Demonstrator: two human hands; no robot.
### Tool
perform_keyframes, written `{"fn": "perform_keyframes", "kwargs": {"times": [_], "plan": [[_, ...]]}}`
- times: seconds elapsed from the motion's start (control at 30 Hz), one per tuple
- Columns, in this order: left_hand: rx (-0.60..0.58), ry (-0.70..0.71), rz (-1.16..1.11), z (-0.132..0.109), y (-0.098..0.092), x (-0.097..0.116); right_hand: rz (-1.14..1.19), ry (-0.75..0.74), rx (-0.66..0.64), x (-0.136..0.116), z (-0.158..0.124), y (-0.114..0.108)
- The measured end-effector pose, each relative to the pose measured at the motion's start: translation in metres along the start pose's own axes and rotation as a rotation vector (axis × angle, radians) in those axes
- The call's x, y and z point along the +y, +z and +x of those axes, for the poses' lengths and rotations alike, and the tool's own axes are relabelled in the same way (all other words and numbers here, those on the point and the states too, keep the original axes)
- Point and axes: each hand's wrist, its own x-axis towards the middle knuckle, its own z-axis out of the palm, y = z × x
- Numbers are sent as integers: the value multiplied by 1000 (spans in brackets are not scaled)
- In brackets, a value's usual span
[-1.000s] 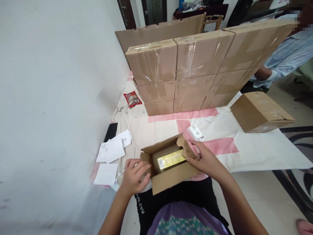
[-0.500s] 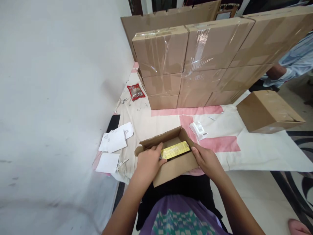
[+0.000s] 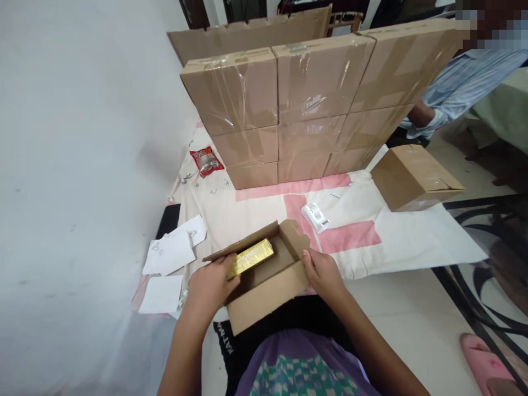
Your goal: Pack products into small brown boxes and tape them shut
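Note:
An open brown cardboard box [image 3: 264,300] rests at the table's near edge, tilted, its flaps spread. Inside it lies a long yellow carton [image 3: 252,257], close to the far wall. My left hand [image 3: 212,283] has its fingers closed round the left end of this carton, thumb on the near side. At the box's right end, my right hand [image 3: 324,272] pinches the edge of the cardboard between thumb and fingers.
Taped boxes [image 3: 317,104] form a wall behind. A closed box [image 3: 416,179] stands right, a white dispenser [image 3: 315,218] centre. Papers [image 3: 169,253] and a red packet [image 3: 206,160] lie left. A person's sleeve [image 3: 462,82] shows at upper right, a pink slipper [image 3: 487,363] below.
The yellow carton has moved from the box's right part towards its left and far wall, with my left hand on it. The view has shifted right.

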Motion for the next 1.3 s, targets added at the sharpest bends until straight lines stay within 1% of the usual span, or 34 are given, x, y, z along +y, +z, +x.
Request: {"fn": "perform_keyframes", "kwargs": {"times": [0.13,0.23,0.37,0.53,0.83,0.97,1.03,1.17,1.3], "plan": [[2,72,-16,-1,-1,-2,26,-7,23,1,1,3],[14,58,-7,-1,-1,-1,44,-18,33,4,2,4],[28,76,-35,2,1,0,49,-34,44,5,5,5],[54,46,-84,7,4,-2,55,-40,37,4,7,5],[109,72,-152,7,7,-2,77,-24,4,4,11,4],[102,94,-177,8,7,-1,116,-22,17,4,12,5],[121,85,-179,8,8,-1,128,-18,19,4,12,6],[168,79,-183,11,13,-5,144,-12,6,5,12,6],[177,113,-194,14,14,-10,165,-42,4,7,15,6]]}}
